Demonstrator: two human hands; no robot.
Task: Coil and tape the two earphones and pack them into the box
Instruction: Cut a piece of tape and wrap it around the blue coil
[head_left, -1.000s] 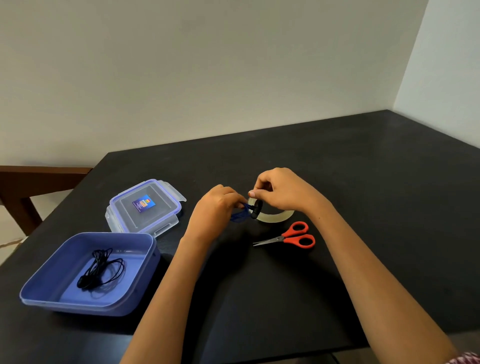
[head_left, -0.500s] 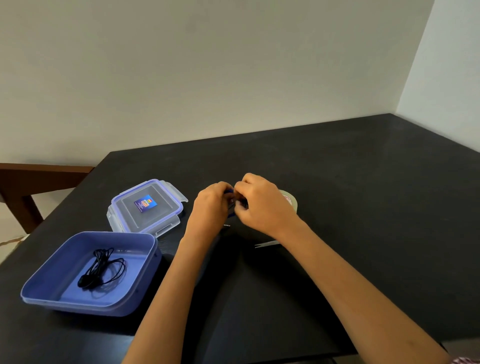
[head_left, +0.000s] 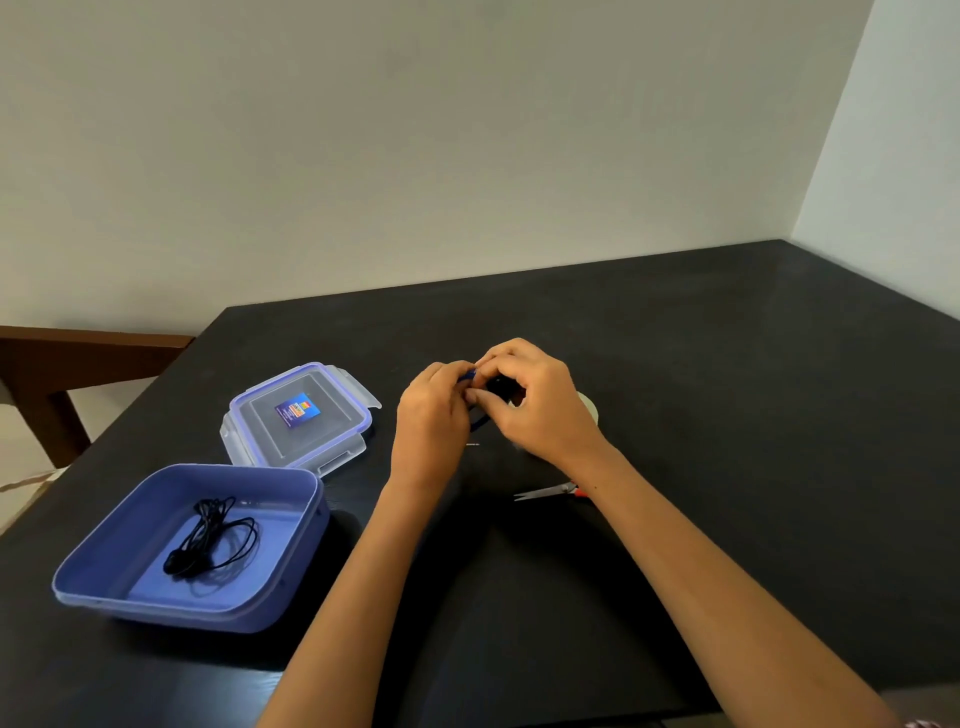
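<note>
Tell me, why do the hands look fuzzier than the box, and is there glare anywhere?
Head view: soft, even light, no hard glare, only a faint sheen on the dark table; the left hand and right hand, pinching the blue earphone, look slightly smeared, probably from motion; the box and the black earphone inside look crisp.

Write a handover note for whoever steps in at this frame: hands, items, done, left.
Hands: left hand and right hand both pinch the blue earphone coil just above the table. I can't tell if there is tape on it.
Items: the black earphone lies coiled in the open box, with the lid beside the box. The tape roll and scissors lie by the right hand.
Done: black earphone packed.
Left: tape the blue coil if untaped, then put it in the box.
</note>
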